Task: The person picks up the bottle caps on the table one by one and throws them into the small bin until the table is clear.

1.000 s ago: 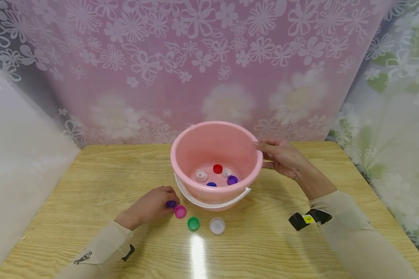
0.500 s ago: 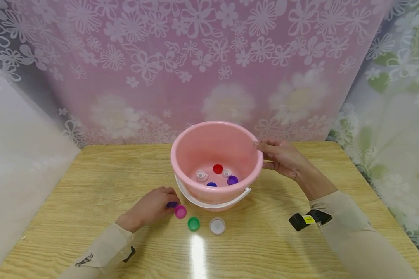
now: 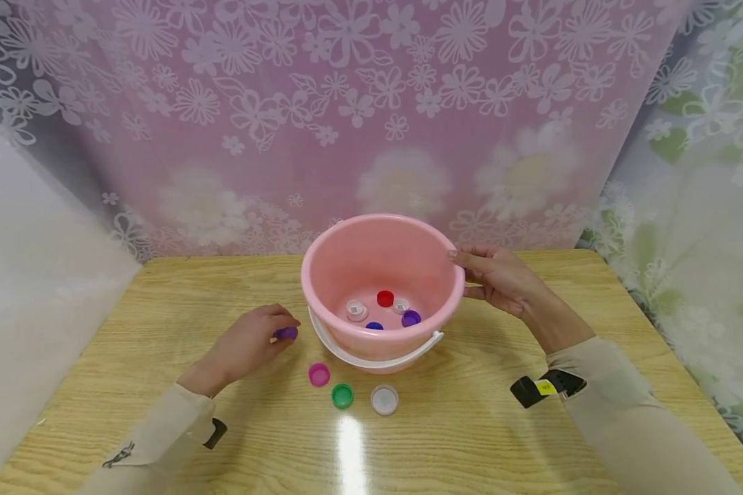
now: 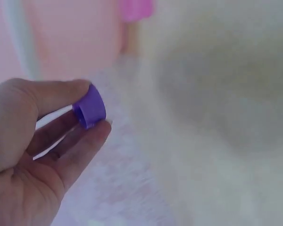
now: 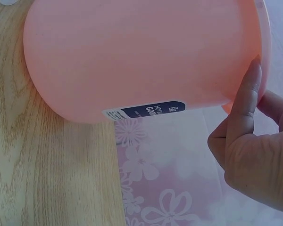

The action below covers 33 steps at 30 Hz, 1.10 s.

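Observation:
Between thumb and fingertips, my left hand [image 3: 250, 344] pinches a purple bottle cap [image 4: 91, 107], just left of the pink bucket [image 3: 380, 234]. My right hand [image 3: 501, 280] grips the bucket's rim on its right side, thumb over the edge and fingers against the outer wall. Inside, on the bucket's floor, lie a red cap [image 3: 385, 298], a purple cap [image 3: 411, 319], a partly hidden blue cap [image 3: 374, 326] and two whitish clear caps. In front of the bucket a pink cap [image 3: 318, 375], a green cap [image 3: 342, 396] and a white cap [image 3: 384, 399] rest on the table.
The bucket's white handle [image 3: 371, 363] hangs down along its front. A wooden table [image 3: 470, 440] carries everything, with a pink flowered curtain [image 3: 272, 137] behind it. A dark label [image 5: 153, 109] shows on the bucket's outer wall.
My left hand has moved up and to the left with the purple cap, away from the pink cap. The right hand keeps its grip on the bucket's rim.

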### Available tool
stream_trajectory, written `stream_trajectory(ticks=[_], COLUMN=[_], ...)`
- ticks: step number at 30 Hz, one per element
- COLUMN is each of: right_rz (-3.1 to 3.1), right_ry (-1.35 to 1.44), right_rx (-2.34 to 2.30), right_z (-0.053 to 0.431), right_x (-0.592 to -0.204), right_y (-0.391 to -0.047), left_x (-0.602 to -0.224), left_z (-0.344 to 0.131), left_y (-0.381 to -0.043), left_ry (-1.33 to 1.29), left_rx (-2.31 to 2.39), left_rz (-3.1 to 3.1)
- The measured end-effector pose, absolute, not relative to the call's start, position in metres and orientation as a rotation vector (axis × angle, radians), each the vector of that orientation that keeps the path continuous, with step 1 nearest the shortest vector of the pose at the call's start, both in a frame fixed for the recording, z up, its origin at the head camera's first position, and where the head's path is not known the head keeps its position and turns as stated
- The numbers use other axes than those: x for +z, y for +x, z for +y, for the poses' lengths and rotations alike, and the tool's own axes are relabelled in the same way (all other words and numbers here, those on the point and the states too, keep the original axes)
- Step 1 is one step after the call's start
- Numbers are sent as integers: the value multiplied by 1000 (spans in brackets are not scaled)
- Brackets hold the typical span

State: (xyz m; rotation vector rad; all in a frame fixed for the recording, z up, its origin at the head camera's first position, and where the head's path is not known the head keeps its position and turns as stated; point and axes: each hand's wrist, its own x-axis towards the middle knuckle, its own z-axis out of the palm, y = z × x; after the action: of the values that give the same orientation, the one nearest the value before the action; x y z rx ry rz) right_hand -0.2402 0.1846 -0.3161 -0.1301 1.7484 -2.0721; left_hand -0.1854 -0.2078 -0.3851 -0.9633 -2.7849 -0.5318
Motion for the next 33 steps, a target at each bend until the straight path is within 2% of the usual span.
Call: stream_trajectory(ticks=[13,25,33], right_rz=[1734,1733,1738], right_ry=[-100,-92,-92], right_rx=[-2081,-2079,-2082], right_z=[183,183,183], right_x=[-316,-315,-316], right_y=[-240,-241,-241], left_x=[-308,-280,-279], left_z=[-215,-177,-144], left_y=[-195,-191,-187], left_ry=[-733,-910,-1078], left_rx=[-525,-599,-585], left_rz=[-2676,-2486,-2530])
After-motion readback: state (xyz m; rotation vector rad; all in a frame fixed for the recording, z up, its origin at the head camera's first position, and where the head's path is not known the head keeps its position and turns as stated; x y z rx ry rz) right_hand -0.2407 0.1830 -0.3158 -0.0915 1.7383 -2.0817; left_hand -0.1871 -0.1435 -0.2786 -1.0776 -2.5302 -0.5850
